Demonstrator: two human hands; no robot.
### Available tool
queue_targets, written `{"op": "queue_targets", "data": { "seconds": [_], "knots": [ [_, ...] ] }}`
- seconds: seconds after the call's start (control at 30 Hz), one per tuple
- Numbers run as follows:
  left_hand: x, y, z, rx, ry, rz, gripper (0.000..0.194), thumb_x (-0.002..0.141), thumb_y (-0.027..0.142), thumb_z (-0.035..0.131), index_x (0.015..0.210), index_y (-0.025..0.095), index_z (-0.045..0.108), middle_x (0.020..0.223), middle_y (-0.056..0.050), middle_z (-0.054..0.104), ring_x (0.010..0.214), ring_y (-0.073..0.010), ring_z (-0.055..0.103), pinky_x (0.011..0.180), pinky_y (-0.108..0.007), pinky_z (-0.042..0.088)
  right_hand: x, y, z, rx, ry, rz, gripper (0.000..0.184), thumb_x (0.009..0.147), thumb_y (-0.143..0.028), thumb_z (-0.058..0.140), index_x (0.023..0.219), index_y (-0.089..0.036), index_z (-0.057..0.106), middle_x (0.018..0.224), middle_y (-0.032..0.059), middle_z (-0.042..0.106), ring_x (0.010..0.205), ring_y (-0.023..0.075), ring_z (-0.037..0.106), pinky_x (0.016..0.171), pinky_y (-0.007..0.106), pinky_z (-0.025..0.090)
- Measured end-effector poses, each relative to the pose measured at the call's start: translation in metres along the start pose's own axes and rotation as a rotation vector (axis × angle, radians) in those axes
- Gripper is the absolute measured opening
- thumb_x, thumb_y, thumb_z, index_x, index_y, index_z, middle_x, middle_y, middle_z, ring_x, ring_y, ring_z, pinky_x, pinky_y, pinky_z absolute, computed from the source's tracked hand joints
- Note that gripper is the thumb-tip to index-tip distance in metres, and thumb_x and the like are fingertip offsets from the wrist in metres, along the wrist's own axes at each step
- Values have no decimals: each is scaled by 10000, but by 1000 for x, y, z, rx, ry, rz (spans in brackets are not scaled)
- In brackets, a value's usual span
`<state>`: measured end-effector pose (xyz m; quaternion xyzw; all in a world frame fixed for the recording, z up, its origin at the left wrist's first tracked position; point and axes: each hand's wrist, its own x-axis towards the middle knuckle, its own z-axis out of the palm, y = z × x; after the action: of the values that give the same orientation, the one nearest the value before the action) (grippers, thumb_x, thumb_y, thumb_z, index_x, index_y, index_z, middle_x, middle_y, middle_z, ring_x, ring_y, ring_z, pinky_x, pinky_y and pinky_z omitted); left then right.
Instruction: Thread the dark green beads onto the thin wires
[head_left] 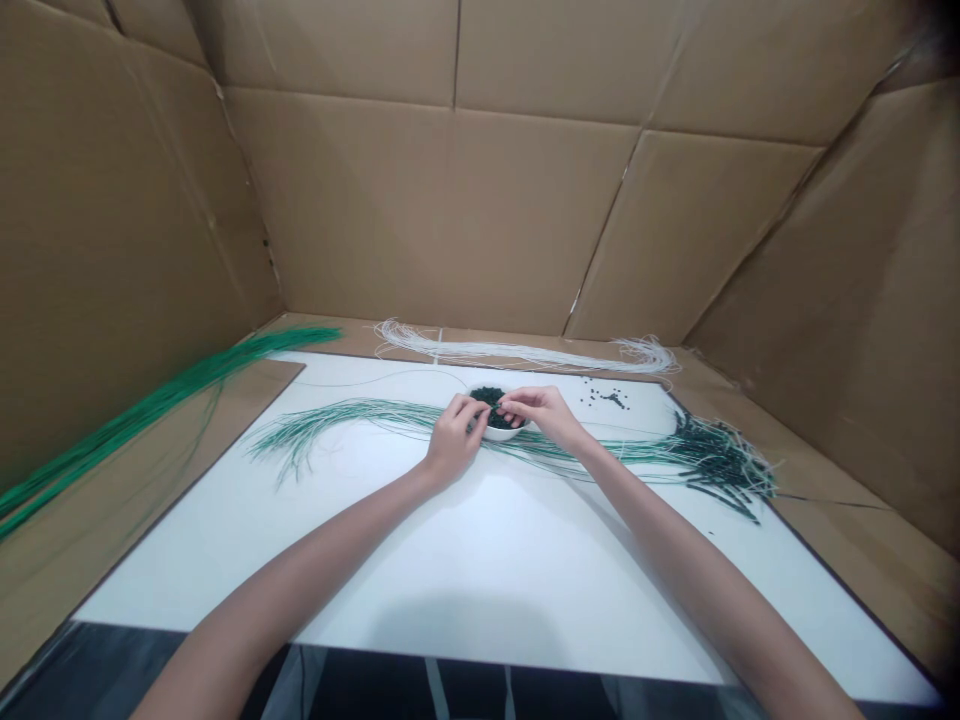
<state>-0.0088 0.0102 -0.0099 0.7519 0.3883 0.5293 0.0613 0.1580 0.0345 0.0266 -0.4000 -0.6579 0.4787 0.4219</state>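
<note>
A small white bowl (504, 434) full of tiny dark green beads (491, 394) stands near the middle of the white board. My left hand (454, 437) is at the bowl's left side, thumb and fingers pinched together over its rim. From the right, my right hand (545, 408) reaches over the beads with its fingertips closed in a pinch. Whatever lies between the fingertips of either hand is too small to make out. Beneath the bowl and wrists runs a bundle of green strands (360, 410), its right end thick with dark beaded lengths (716, 460). A thin strand curves toward the bowl from the left.
Loose beads (616, 399) are scattered right of the bowl. White strands (517, 354) lie along the back, and a bright green bundle (172, 405) stretches along the left. The white board (480, 560) rests among cardboard walls (360, 200) on the left, back and right.
</note>
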Motion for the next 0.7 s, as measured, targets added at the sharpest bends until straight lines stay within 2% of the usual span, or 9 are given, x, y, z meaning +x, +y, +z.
{"op": "queue_targets", "data": {
  "seconds": [0.47, 0.7],
  "knots": [
    [0, -1, 1, 1, -9, 25, 144, 820, 226, 418, 841, 172, 550, 799, -36, 513, 747, -116, 515, 715, -242, 427, -1, -1, 2, -48, 4, -23, 266, 606, -350, 640, 744, -123, 648, 628, 33, 631, 524, 96, 542, 509, 226, 463],
    [0, -1, 0, 0, -22, 21, 137, 820, 220, 420, 833, 166, 545, 796, -33, 510, 736, -108, 508, 711, -232, 421, -1, -2, 4, -71, 46, -37, 242, 602, -341, 646, 702, -120, 639, 618, 25, 613, 493, 87, 516, 472, 217, 452]
  ]
}}
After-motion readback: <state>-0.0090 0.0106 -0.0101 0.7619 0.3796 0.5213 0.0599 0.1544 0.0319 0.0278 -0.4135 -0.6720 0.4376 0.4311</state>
